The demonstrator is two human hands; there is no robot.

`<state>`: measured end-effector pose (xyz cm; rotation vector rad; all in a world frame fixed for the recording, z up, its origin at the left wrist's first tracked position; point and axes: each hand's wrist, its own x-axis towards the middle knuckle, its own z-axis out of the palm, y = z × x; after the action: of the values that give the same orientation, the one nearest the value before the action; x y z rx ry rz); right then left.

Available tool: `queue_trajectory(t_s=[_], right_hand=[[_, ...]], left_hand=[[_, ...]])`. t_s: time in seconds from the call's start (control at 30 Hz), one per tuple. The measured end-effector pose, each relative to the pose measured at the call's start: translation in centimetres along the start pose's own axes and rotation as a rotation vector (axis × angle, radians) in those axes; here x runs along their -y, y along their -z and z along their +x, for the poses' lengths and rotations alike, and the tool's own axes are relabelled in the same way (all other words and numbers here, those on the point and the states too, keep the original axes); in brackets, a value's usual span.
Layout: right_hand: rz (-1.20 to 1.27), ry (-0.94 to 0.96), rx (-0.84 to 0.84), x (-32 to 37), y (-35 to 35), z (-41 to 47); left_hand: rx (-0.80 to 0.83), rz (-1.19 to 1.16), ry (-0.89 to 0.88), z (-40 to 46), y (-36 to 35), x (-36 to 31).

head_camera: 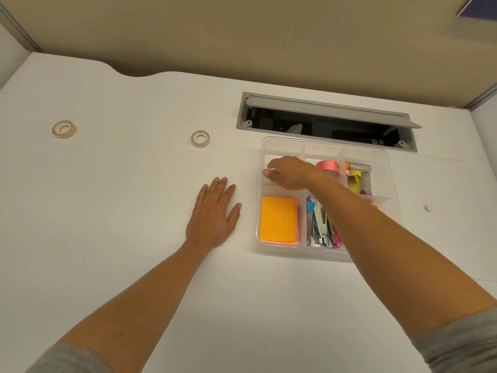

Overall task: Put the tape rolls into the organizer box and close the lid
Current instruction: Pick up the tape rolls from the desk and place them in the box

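With a pink tape roll [328,167] already in the organizer box [324,253], two clear rolls [200,140] wait at ten o'clock; right hand [289,173] curled, contents unclear, left hand [215,215] flat and empty, lid [433,200] off.

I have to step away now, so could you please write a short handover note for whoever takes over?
Left hand: flat on the desk, open, empty.
Right hand: over the organizer box's far-left compartment; whether it holds anything cannot be told.
Pink tape roll is in the box.
Two clear tape rolls, and, sit out on the desk.
The clear lid lies right of the box.
Left: box both rolls, close the lid.
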<state>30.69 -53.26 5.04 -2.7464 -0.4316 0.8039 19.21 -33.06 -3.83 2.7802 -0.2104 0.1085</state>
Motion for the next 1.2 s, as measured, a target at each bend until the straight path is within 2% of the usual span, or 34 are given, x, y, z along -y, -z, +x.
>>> queue_trajectory(t_s=[0.13,0.23,0.47,0.97,1.13,1.2], right_hand=[[-0.018,-0.015,0.113,-0.5,1.0,-0.6],[-0.072,0.011,0.12,-0.8,0.7,-0.7],[0.01,0.037,-0.024,-1.2,-0.6,-0.2],[0.067,-0.029,-0.089,-0.8,-0.9,-1.1],[0.067,-0.047,-0.186,0.2,-0.6,-2.2],[0.073,-0.051,-0.282,1.2,-0.6,-3.0]], left_hand=[[-0.001,0.001,0.001,0.1,0.0,0.0],[0.001,0.004,0.004,0.1,0.0,0.0],[-0.006,0.004,0.006,0.1,-0.2,0.1],[-0.006,-0.007,0.006,0.0,-0.3,0.2],[0.002,-0.012,0.005,0.0,-0.2,0.2],[-0.004,-0.028,0.001,0.1,-0.3,0.2]])
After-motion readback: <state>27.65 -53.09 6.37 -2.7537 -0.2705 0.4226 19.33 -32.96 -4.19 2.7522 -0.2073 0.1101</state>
